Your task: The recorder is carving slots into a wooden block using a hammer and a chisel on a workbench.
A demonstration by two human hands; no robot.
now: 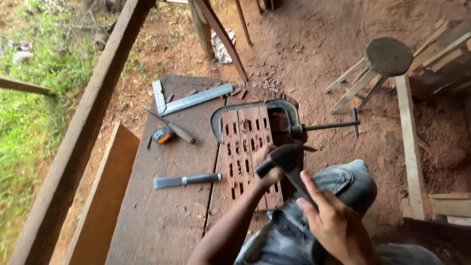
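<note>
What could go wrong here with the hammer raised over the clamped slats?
The right hand swings the hammer close over the left hand: a miss may strike fingers. The wooden slats sit near the workbench edge in a C-clamp; blows might loosen or split them.

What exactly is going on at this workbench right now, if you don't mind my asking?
A person sits at a dark wooden workbench, working on reddish boards cut with rows of small slots and held by a large C-clamp. The left hand grips a tool handle against the boards, and the right hand holds a hammer above it. A chisel, a tape measure and a metal square lie on the bench.
</note>
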